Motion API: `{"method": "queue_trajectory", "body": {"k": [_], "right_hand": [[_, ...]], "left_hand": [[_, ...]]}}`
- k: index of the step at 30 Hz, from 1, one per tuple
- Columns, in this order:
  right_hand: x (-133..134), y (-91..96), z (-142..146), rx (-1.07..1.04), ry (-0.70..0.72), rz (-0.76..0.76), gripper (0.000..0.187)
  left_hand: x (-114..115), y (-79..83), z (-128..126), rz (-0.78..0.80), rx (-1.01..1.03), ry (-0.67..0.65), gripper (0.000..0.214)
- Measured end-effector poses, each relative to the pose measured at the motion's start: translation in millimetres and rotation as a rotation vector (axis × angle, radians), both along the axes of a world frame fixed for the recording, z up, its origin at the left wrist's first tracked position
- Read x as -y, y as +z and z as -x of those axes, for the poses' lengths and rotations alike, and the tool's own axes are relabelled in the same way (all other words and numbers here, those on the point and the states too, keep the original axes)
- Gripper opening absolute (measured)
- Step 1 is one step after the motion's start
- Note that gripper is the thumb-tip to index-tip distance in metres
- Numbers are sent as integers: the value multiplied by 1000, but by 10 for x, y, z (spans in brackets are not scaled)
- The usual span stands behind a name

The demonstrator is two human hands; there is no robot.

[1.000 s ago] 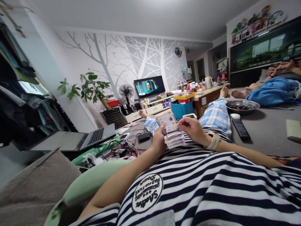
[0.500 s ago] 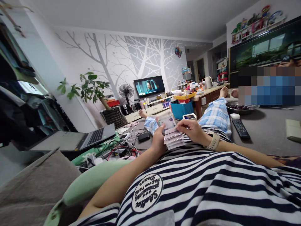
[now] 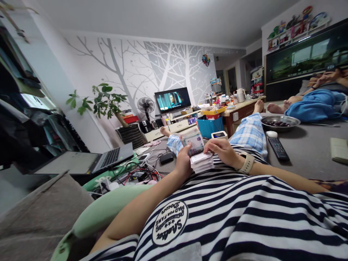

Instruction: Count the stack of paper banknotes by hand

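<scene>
Upholstery (image 3: 304, 152) in grey is stretching under the reclining person, whose striped shirt (image 3: 244, 217) is filling the lower frame. The wall behind is carrying a tree mural (image 3: 141, 65). A TV (image 3: 173, 99) is playing at 12 o'clock from the hands, and a fan (image 3: 146, 106) and a plant (image 3: 102, 101) are standing toward 10 o'clock.

The left hand (image 3: 183, 161) is clasping a bundle of notes (image 3: 193, 142) upright, fingers curled round its lower edge. The right hand (image 3: 221, 149) is lying at 3 o'clock of it, fingers bent and pinching the top sheet of a pile (image 3: 202, 162). That pile is resting on the belly just under the notes. A watch (image 3: 247, 164) is sitting on the right wrist.

At 9 o'clock a laptop (image 3: 108, 159) is standing open beside tangled cables (image 3: 141, 174). A green cushion (image 3: 108, 210) is lying under the left forearm at 7 o'clock. A remote (image 3: 278, 148) and a metal bowl (image 3: 281, 122) are lying toward 2 o'clock, and beyond them another person in blue (image 3: 315, 103) is lying. A checked knee (image 3: 250, 132) is rising behind the right hand and blocking part of a cluttered table (image 3: 244, 105).
</scene>
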State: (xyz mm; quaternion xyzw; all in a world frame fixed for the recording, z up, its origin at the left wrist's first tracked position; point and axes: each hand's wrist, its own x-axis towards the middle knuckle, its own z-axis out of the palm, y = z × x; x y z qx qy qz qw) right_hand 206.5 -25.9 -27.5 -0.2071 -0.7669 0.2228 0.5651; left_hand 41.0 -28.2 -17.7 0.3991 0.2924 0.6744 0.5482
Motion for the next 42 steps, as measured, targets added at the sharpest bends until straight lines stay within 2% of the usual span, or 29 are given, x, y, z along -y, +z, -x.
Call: {"method": "queue_trajectory", "body": {"k": [6,13,19,27,33,42], "right_hand": [[-46,-9,27,-79,-178,34,43],[-130,-36,33,-141,-186,116,41],[-137,-41,43,-139,-222,126,41],[-77,-23,45,-145,-214,83,36],[-34,-17,46,-161,-166,47,34],[-40,-24,49,-168,-40,-3,34]], "left_hand": [[121,28,-1,-5,-107,17,12],[188,40,-39,11,-97,-1,24],[201,43,-49,-21,-102,-35,26],[175,72,-51,41,-79,34,14],[88,25,-43,-3,-37,-36,17],[246,101,-30,-60,-184,32,18]]}}
